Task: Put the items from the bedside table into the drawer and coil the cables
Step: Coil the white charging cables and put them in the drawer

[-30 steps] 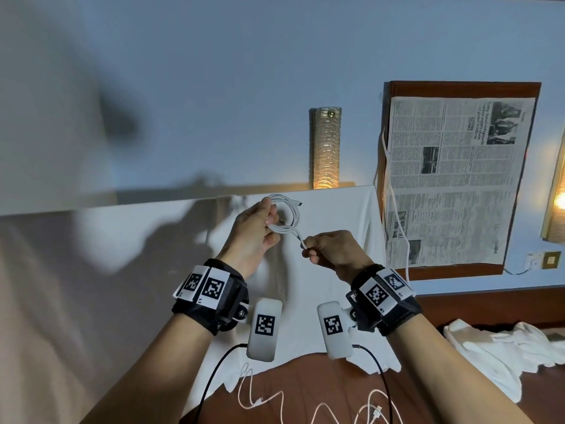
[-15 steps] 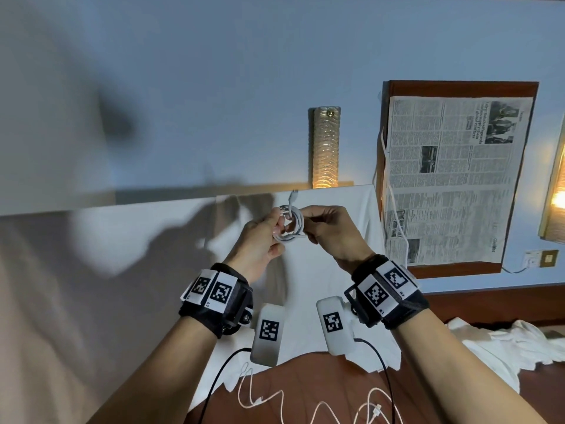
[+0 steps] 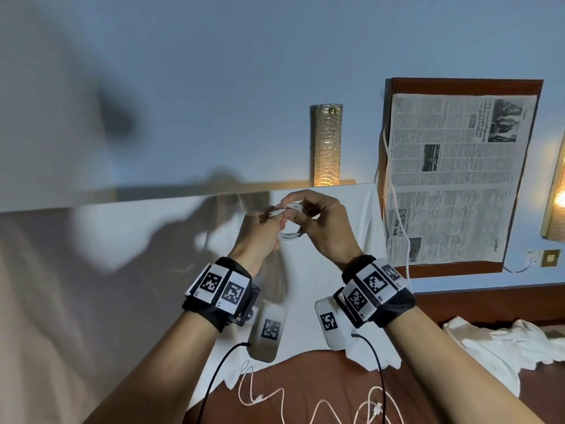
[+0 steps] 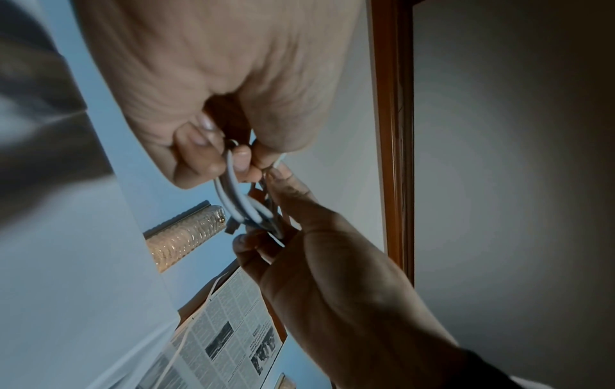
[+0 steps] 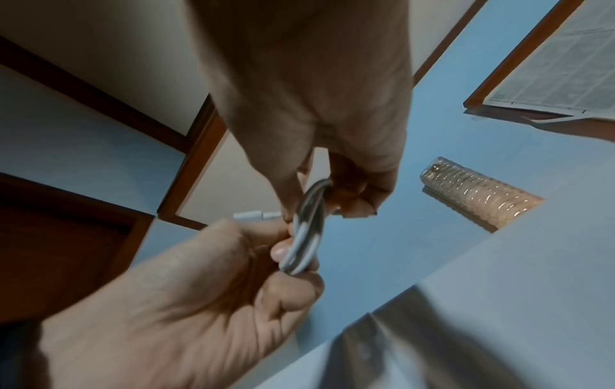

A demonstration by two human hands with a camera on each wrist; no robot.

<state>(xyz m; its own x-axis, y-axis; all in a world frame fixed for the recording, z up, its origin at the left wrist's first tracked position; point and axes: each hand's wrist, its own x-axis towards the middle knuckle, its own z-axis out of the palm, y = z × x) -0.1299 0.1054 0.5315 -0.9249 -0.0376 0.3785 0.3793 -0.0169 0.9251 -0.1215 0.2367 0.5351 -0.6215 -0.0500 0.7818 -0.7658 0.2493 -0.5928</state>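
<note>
A small coil of white cable [image 3: 289, 237] is held up in front of me between both hands. My left hand [image 3: 276, 219] pinches the coil's left side, its fingers curled round the loops [image 4: 233, 189]. My right hand [image 3: 303, 212] grips the top of the coil from the right, thumb and fingers closed on it [image 5: 309, 210]. The plug end [image 3: 273, 213] sticks out to the left past my left fingertips; the right wrist view shows this plug end [image 5: 253, 216] as a short white tip. Part of the coil is hidden by the fingers.
Loose white cables [image 3: 269, 399] lie on the brown surface [image 3: 308, 381] below my wrists. A white sheet [image 3: 159, 228] stretches behind the hands, and a crumpled white cloth [image 3: 495, 347] lies right. A newspaper on a wooden board [image 3: 458, 179], a wall lamp [image 3: 326, 145] and a socket [image 3: 548, 257] are beyond.
My right hand has come up from the lower right to the coil, bringing the tail in. The plug end, pointing up half a second ago, now points left.
</note>
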